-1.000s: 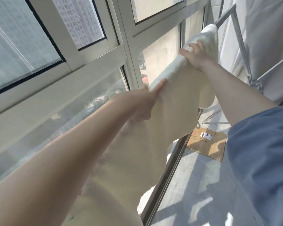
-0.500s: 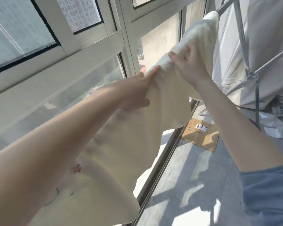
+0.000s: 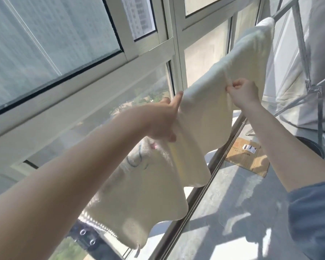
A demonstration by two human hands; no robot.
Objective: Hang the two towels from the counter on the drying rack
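A cream towel hangs over a rail that runs from the lower left up to the metal drying rack at the upper right. The rail itself is hidden under the cloth. My left hand grips the towel's near part at its fold. My right hand pinches the cloth further up, with the fingers closed on it. Under my left forearm a second cream towel with a small embroidered pattern hangs down; what carries it is hidden.
A big window fills the left side, close to the towels. White sheets hang on the rack at the right. On the grey floor lie a flat piece of cardboard and a dark round object.
My right hand has come down along the towel towards me and now pinches it lower. The view has tilted, and more of the lower towel and the floor shows.
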